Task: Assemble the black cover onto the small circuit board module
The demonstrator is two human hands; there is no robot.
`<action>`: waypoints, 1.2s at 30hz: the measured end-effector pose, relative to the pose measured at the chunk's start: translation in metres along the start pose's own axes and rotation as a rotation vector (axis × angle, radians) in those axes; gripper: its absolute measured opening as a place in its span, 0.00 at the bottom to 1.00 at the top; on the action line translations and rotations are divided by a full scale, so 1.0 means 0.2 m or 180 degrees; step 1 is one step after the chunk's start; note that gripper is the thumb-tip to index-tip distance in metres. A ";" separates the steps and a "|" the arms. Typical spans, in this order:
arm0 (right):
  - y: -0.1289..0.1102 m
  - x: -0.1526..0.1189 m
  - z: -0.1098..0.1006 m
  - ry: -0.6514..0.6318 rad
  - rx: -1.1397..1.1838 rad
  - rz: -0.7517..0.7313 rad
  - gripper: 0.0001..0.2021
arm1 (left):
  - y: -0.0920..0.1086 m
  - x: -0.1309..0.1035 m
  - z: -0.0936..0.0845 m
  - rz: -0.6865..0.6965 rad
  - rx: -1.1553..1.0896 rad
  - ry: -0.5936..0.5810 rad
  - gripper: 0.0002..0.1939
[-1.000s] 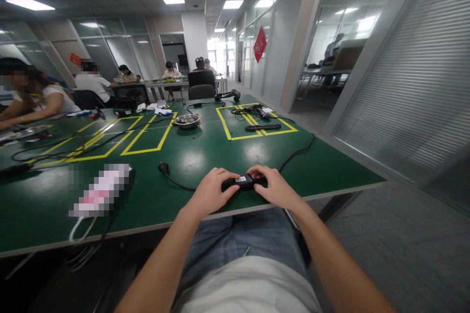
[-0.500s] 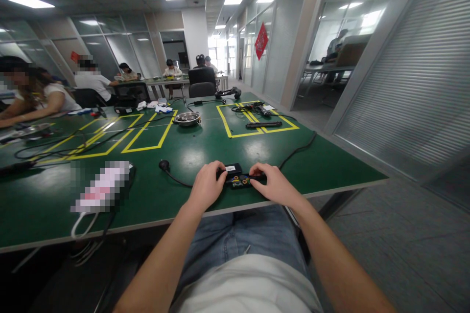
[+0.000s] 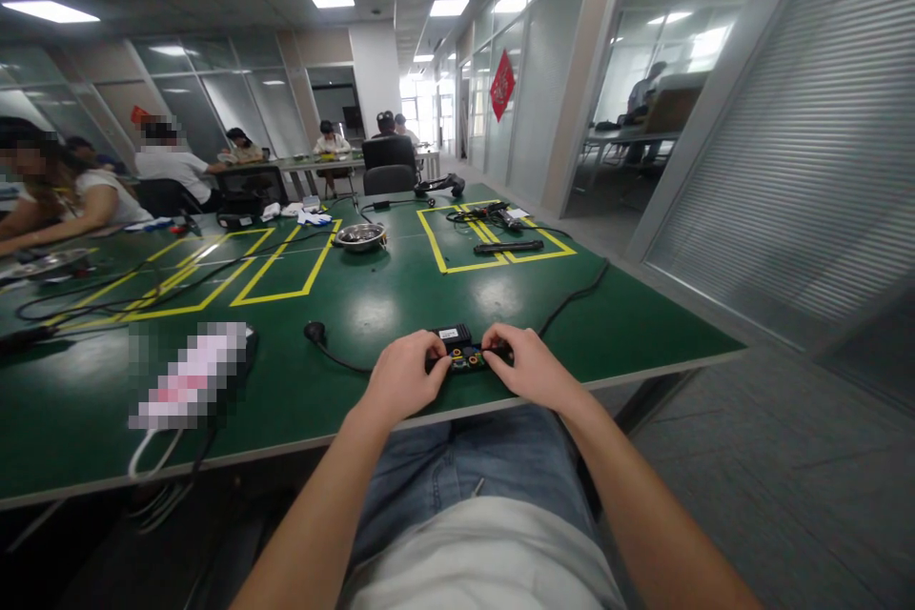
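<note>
Near the table's front edge lies an opened power adapter (image 3: pixel 468 360), its circuit board showing yellow ring-shaped parts. My left hand (image 3: pixel 406 368) is closed on the adapter's left end, thumb and fingers pinched there. At the right end, my right hand (image 3: pixel 530 364) pinches the same housing beside the cord. A black cover (image 3: pixel 453 335) with a white label lies just behind the board. From under my left hand a black cord runs left to a plug (image 3: pixel 315 333); another black cord (image 3: pixel 578 292) leads away to the right. My fingers hide both ends of the housing.
On the green table (image 3: pixel 400 291) stand a metal bowl (image 3: pixel 360 237) and, within yellow tape, a black bar (image 3: pixel 508 247) and tangled cables (image 3: pixel 493 214). A blurred pink-white object (image 3: pixel 190 376) lies at left. Several people sit at tables farther back.
My left hand has shifted from beside the cover onto the left end of the board housing. My right hand stays at the right end. The view has turned slightly.
</note>
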State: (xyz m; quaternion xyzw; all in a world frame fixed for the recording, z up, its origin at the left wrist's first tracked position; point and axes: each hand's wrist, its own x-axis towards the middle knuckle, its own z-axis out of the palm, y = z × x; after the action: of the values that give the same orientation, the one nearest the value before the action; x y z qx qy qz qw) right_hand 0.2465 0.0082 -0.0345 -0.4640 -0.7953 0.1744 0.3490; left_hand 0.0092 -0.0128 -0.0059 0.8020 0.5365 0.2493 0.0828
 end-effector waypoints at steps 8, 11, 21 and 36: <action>0.02 0.00 0.00 0.0204 0.0217 -0.0049 0.05 | -0.02 -0.01 -0.01 0.0182 -0.0210 0.0231 0.09; 0.03 0.01 0.01 0.0161 0.0209 -0.0059 0.05 | -0.03 -0.01 -0.01 0.0144 -0.0115 0.0124 0.09; 0.05 0.02 0.02 0.0199 -0.0208 -0.0124 0.06 | -0.05 0.03 0.03 0.0185 -0.0041 0.0305 0.18; 0.05 0.03 0.01 0.0183 0.0201 -0.0059 0.05 | -0.10 0.04 0.04 -0.0081 -0.0474 0.0682 0.14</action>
State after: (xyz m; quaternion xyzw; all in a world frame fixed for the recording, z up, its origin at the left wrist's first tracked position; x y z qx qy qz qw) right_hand 0.2488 0.0177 -0.0394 -0.4503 -0.7832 0.1827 0.3878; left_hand -0.0008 0.0034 -0.0182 0.7555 0.5324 0.3716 0.0874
